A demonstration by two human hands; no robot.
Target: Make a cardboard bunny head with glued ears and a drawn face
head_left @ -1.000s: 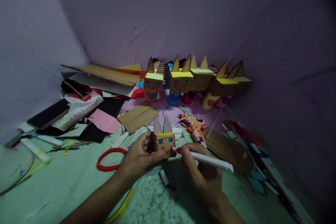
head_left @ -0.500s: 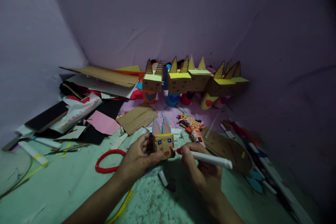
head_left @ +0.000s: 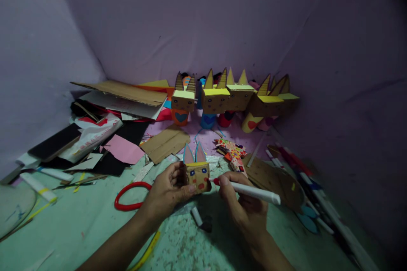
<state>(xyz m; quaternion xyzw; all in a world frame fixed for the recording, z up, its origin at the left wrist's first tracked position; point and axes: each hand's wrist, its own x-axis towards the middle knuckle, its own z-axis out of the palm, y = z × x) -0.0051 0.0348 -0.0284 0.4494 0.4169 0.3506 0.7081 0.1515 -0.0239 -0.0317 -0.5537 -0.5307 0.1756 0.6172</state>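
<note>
My left hand point(head_left: 167, 192) is closed around a small cardboard animal head point(head_left: 197, 171) with two pink-and-blue ears, blue eyes and red cheeks. My right hand point(head_left: 243, 207) grips a white marker point(head_left: 251, 192) with a red tip. The tip touches the right side of the head's face. Both hands hover just above the green mat point(head_left: 79, 224).
A row of finished cardboard animal figures point(head_left: 229, 97) on coloured cups stands by the purple cloth backdrop. Cardboard sheets point(head_left: 124, 91), pink paper point(head_left: 124, 149) and scraps lie at left. A red ring point(head_left: 132, 194) sits near my left wrist. Markers point(head_left: 295, 165) lie at right.
The marker tip has stayed at the face's right side with slight shifts. The view has drifted slightly; the hands hold nearly the same pose.
</note>
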